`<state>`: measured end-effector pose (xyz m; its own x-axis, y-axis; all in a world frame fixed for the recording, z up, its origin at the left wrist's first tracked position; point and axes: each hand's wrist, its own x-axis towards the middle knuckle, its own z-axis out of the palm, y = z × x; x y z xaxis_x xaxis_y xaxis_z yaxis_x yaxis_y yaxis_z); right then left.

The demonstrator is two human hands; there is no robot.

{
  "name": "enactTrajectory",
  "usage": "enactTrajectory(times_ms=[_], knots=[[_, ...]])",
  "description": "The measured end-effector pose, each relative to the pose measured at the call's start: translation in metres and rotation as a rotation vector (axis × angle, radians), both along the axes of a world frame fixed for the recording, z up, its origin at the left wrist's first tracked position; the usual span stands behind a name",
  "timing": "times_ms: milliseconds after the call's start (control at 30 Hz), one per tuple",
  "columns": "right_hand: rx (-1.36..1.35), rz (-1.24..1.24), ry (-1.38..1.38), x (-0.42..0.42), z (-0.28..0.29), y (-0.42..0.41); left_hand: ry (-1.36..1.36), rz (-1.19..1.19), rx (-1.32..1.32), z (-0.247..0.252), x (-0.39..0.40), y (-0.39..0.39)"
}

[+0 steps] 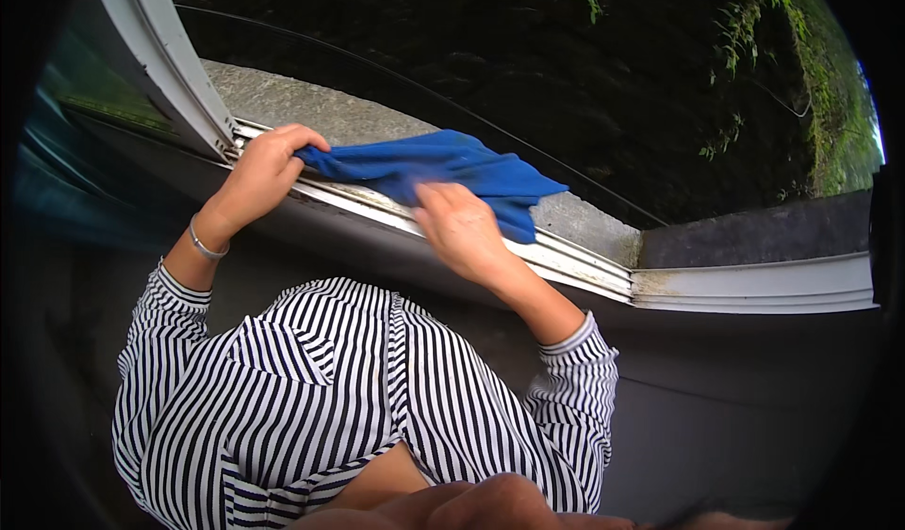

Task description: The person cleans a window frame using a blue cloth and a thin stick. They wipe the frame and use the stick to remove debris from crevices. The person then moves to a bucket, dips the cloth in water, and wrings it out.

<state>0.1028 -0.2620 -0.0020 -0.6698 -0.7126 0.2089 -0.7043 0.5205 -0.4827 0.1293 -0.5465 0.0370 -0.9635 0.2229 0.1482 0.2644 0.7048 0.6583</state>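
A blue cloth (459,162) is draped over the white sliding-window track (565,261) and the concrete ledge beyond it. Its left end is bunched in my left hand (265,166), which rests on the track near the frame corner and wears a silver bangle (205,240) at the wrist. My right hand (463,229) grips the cloth's near edge around the middle of the track; its fingertips are blurred and partly lost against the fabric. Brown dirt marks show along the track.
A white upright window frame (162,56) with a glass pane (106,77) stands at left. Outside lie the rough concrete ledge (283,95), a thin dark cable (424,91) and green plants (799,49). At right, the white side frame (756,282) meets the track.
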Motion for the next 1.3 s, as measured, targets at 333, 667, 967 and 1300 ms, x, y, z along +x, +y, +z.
enactTrajectory(times_ms=[333,667,967,1300], knots=[[-0.225,0.171,-0.018,-0.017,-0.009,-0.109,0.188,0.034,-0.288,-0.011,0.009,-0.021],[0.122,-0.303,0.072,0.016,0.003,0.070,0.215,-0.430,-0.178,-0.029,-0.010,0.096],[0.325,-0.497,0.071,0.021,-0.002,0.161,0.261,-0.545,-0.063,-0.073,-0.029,0.213],[0.212,-0.079,0.036,0.007,0.008,-0.008,0.176,-0.342,-0.406,-0.037,-0.012,0.064]])
